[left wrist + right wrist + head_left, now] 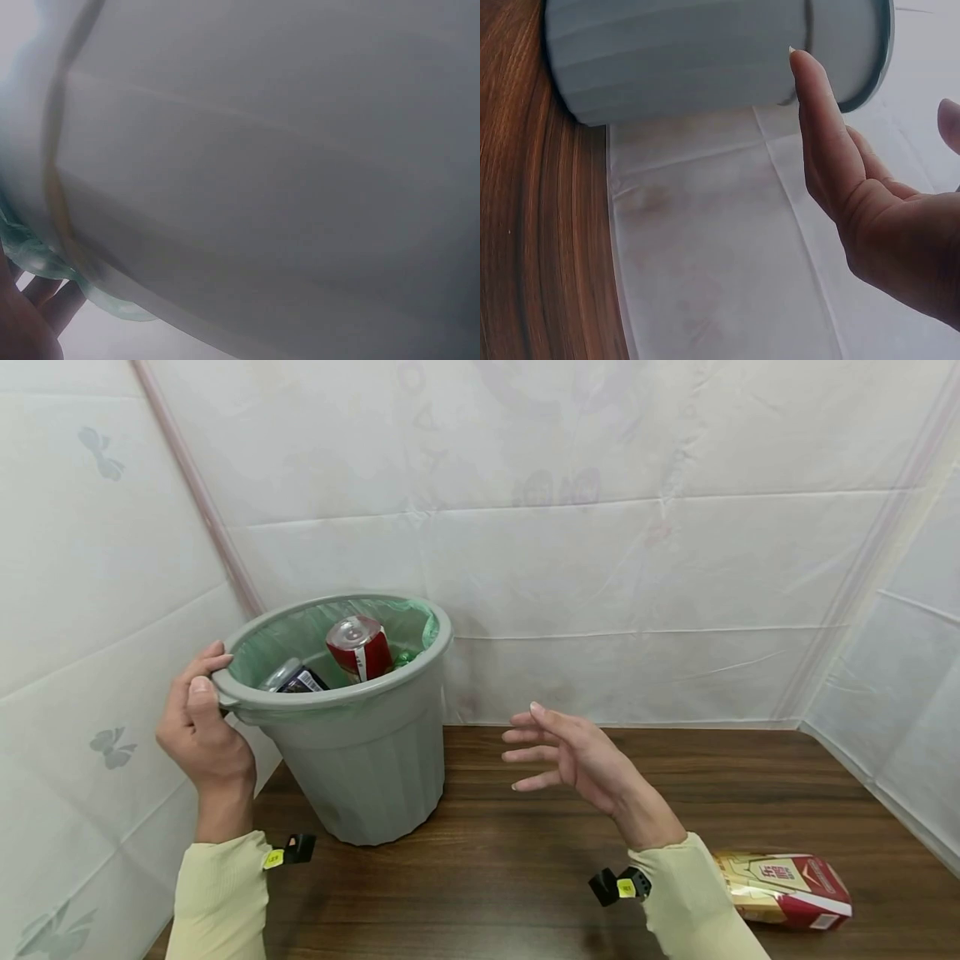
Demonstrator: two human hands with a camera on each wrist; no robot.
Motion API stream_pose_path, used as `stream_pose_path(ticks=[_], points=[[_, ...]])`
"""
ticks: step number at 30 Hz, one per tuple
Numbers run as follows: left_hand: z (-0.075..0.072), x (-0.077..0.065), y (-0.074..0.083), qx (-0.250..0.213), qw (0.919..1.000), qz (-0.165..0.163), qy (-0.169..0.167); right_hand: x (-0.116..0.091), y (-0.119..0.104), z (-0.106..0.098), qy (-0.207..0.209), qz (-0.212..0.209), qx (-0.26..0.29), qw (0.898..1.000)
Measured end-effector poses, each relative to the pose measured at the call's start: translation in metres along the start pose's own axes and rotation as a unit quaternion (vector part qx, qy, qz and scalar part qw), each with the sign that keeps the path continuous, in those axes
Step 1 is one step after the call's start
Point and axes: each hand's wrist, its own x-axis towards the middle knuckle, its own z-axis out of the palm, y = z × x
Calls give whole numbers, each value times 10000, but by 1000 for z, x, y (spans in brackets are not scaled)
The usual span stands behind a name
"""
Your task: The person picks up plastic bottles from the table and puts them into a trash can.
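A grey trash bin [360,760] with a green liner bag [262,639] stands at the left of the wooden table. My left hand [206,735] grips the bin's left rim, fingers over the edge and thumb on the near side. Inside lie a red can [362,652] with a clear end and a dark-labelled clear container [295,677]. In the left wrist view, the bin wall [262,187] fills most of the picture. My right hand [577,760] hovers to the right of the bin, its fingers extended and holding nothing. In the right wrist view, that hand [870,202] overlaps the bin's upper part.
A red and gold package [783,889] lies on its side on the wooden table [465,877], beside my right sleeve [697,902]. White sheeting [600,568] walls the table at the back and on both sides; the bin stands close to the back left corner.
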Motion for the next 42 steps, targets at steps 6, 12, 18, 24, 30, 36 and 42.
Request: stream_pose_path(ticks=[6, 12, 18, 24, 30, 36, 42], points=[[-1, 0, 0, 23, 10000, 20, -22, -5, 2, -9, 135, 19, -123, 9998], [-1, 0, -1, 52, 10000, 14, -39, -15, 2, -21, 374, 101, -539, 9978], [-1, 0, 0, 95, 9999, 36, -56, -28, 0, -31, 639, 189, -1458, 9871], [-2, -1, 2, 96, 9999, 30, -47, -39, -3, -39, 831, 269, -3075, 9476], [-1, -1, 3, 85, 10000, 2, -51, -54, -6, -45, 863, 278, -4207, 9026], [0, 0, 1, 83, 10000, 1, -34, -65, -6, -56, 726, 179, -4650, 8822], [-1, 0, 1, 107, 9999, -10, -46, -76, -10, -67, 380, 361, -4920, 8690]])
